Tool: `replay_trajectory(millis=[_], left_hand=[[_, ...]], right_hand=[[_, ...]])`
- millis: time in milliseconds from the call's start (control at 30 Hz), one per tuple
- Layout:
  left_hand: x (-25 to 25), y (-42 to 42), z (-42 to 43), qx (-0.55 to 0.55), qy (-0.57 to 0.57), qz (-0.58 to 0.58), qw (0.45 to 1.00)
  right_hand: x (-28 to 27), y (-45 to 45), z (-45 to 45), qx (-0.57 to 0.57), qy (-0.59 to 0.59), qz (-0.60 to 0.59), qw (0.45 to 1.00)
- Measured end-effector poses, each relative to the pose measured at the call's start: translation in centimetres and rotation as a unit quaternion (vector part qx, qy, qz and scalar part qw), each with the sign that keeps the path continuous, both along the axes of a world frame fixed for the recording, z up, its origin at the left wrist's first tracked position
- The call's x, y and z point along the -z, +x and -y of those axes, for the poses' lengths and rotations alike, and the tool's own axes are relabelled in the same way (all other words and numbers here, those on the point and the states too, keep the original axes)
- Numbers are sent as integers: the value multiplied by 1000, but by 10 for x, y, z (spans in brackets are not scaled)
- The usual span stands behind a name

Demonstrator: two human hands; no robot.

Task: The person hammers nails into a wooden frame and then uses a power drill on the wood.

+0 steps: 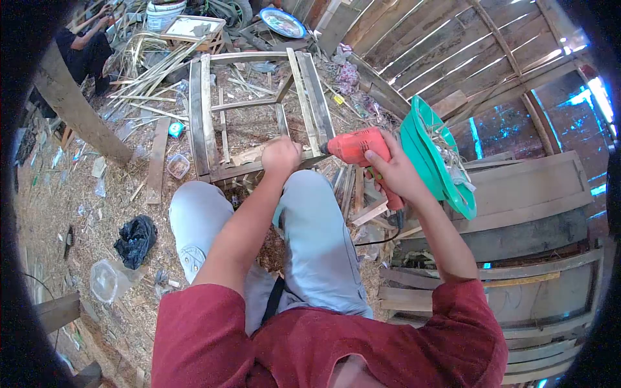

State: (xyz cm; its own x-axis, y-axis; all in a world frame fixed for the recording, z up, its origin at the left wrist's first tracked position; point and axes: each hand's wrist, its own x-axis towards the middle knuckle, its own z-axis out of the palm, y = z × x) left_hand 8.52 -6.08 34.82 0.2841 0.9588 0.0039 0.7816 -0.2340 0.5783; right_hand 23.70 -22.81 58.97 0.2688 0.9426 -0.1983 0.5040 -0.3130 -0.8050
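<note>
My right hand (394, 169) is wrapped round the grip of a red power drill (357, 146), held level with its nose to the left. The drill's tip is close to the near right corner of a wooden frame (226, 170); whether it touches the wood I cannot tell. My left hand (282, 155) is closed over the near rail of that frame, its fingers mostly hidden. The frame lies beyond my knees, with long side rails and a crosspiece inside it. A dark cord runs from the base of the drill's grip.
A green plastic chair (427, 155) leans to the right, scraps on it. Wooden panels (524, 194) are stacked behind. At left are a wooden post (84, 113), a black plastic bag (136, 241) and a tape measure (175, 129). Another person (84, 48) sits at the far left among wood strips.
</note>
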Motion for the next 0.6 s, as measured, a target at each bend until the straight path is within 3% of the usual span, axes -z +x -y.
replay_trajectory(millis=[600], left_hand=[[12,5,13,-9,32,22,999]], right_hand=[[17,8,17,8,11,24,1000]])
